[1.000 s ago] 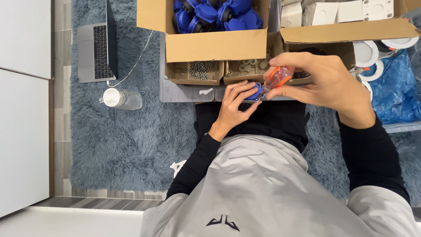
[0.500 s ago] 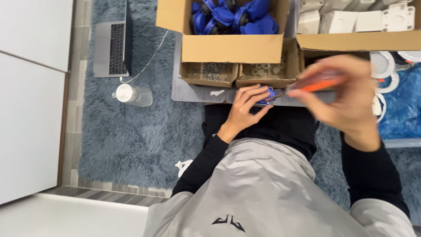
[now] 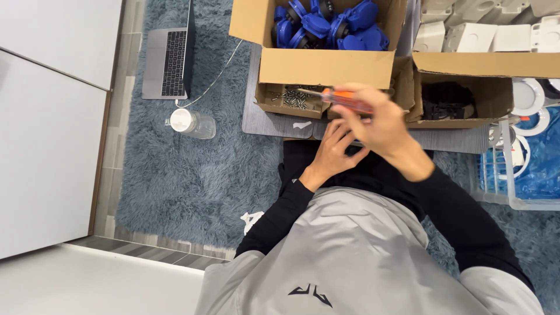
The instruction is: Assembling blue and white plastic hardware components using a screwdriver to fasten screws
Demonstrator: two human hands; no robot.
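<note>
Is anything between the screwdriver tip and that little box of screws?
Nothing visible. The right hand holds the orange-handled screwdriver, whose shaft already reaches over the open screw box, with no object between them.

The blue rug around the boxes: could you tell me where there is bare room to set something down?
The rug is bare between the water bottle and the person's left sleeve, and above the bottle beside the laptop. The grey mat has a free strip near the screw box. Around the right hand, with its orange screwdriver, it is crowded.
</note>
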